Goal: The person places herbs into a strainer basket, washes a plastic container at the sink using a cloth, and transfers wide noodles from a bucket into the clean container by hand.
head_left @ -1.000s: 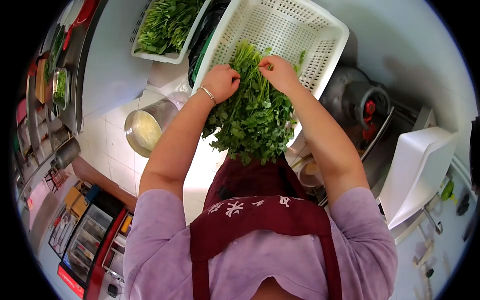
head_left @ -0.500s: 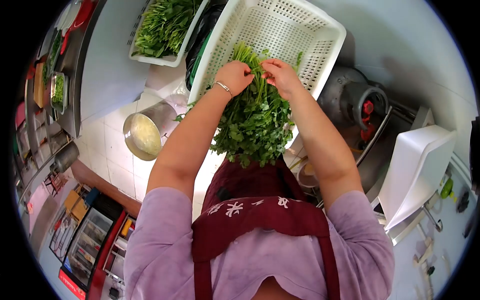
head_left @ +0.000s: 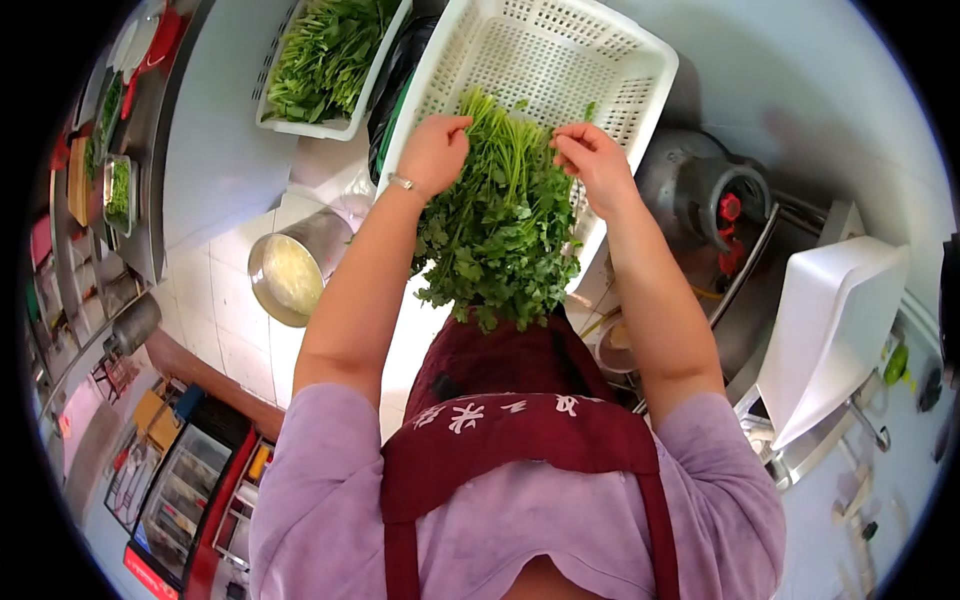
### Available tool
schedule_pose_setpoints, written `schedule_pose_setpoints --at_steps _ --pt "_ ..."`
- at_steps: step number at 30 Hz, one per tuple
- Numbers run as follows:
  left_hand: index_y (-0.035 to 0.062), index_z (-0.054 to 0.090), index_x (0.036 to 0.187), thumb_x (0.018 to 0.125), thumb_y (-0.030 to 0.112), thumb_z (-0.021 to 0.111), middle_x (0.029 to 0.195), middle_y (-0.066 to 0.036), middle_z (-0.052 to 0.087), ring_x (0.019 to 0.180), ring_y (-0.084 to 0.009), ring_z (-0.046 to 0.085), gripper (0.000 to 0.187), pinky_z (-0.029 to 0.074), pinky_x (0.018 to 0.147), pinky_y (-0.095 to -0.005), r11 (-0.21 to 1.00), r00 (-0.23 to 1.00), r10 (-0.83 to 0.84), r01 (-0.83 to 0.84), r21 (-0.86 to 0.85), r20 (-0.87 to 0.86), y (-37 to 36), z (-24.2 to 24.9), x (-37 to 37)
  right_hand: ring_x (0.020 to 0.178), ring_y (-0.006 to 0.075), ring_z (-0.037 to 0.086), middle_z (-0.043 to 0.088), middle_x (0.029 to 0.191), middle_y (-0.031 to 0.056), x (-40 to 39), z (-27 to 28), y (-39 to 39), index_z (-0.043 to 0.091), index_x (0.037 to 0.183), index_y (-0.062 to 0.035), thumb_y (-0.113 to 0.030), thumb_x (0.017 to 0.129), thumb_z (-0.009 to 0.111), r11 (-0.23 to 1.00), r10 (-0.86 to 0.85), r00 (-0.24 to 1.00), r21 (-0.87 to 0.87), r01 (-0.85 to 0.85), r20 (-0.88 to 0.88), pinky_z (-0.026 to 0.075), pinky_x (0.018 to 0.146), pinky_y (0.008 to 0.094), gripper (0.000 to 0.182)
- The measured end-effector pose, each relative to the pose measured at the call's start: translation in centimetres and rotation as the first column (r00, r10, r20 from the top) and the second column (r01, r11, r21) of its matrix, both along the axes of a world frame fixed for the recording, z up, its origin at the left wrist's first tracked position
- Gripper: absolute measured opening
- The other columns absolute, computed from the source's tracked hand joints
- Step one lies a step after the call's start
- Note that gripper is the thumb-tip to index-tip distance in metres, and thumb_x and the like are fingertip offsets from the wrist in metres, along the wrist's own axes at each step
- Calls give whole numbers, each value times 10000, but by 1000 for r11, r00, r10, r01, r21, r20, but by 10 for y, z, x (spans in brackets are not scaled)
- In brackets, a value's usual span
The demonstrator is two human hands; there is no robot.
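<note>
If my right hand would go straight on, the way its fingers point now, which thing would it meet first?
Probably the pale stems of the leafy green bunch, just beside the fingertips of the right hand. Depth is unclear, so it might pass slightly above them.

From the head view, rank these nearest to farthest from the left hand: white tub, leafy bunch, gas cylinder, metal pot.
From the left hand, as seen in the head view:
1. Leafy bunch: right beside it.
2. Metal pot: on the floor, left side.
3. Gas cylinder: beyond the right arm.
4. White tub: far right.
</note>
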State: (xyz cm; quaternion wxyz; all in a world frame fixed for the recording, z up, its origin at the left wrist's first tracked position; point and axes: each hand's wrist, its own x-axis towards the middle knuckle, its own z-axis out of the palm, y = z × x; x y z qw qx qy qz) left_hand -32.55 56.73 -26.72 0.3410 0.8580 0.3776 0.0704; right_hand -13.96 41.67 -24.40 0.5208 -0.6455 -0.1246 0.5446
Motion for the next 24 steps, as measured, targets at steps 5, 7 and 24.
schedule_pose_setpoints --at_steps 5,7,24 --pt "18 588 1113 846 92 578 815 -53 625 712 -111 568 278 454 658 -236 753 962 157 29 -657 222 -40 68 -17 700 92 574 607 807 20 -36 33 -26 586 946 -27 -97 842 598 992 105 992 69 -110 75 444 602 219 126" --pt "22 540 1160 840 73 587 796 -45 620 705 -88 556 328 449 639 -226 705 946 195 49 -708 259 -58 83 -18 713 85 576 609 808 17 -52 48 -35 589 939 -19 -77 830 614 983 121 987 122 -133 101 458 633 220 126" --pt "33 457 1170 812 76 630 764 -56 631 674 -90 574 400 464 610 -229 770 930 -108 302 -562 351 -152 157 17 790 69 576 606 898 20 -86 143 -151 561 1008 -28 -22 759 684 981 -145 842 188 53 519 469 634 211 278"
